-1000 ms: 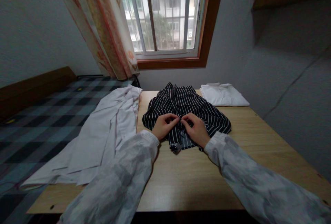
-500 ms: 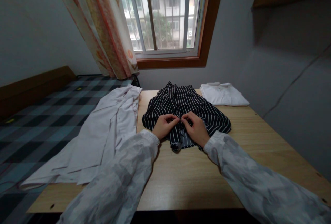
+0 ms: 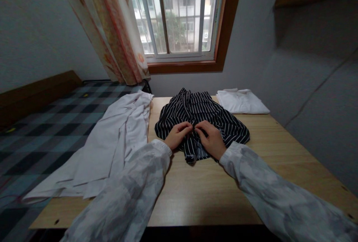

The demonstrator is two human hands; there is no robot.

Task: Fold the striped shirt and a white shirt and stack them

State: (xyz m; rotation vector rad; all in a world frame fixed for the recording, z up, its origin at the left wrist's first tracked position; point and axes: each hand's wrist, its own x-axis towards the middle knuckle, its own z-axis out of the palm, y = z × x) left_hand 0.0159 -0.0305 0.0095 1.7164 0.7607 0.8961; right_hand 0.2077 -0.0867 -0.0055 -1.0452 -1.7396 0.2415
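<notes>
Head view: both hands pinching the front of a striped shirt on the tabletop.
Left hand (image 3: 176,136) and right hand (image 3: 211,139) are meeting at the middle of the black-and-white striped shirt (image 3: 201,117), fingertips clenched on the fabric there; what sits between them is too small to tell. The shirt is lying crumpled mid-way across the wooden tabletop (image 3: 212,193). A white shirt (image 3: 112,148) is draping off the tabletop's left edge onto the plaid bed (image 3: 41,137). A folded white garment (image 3: 242,102) is lying far right, apart from the striped shirt, before the window (image 3: 173,14) and curtain (image 3: 112,25).
</notes>
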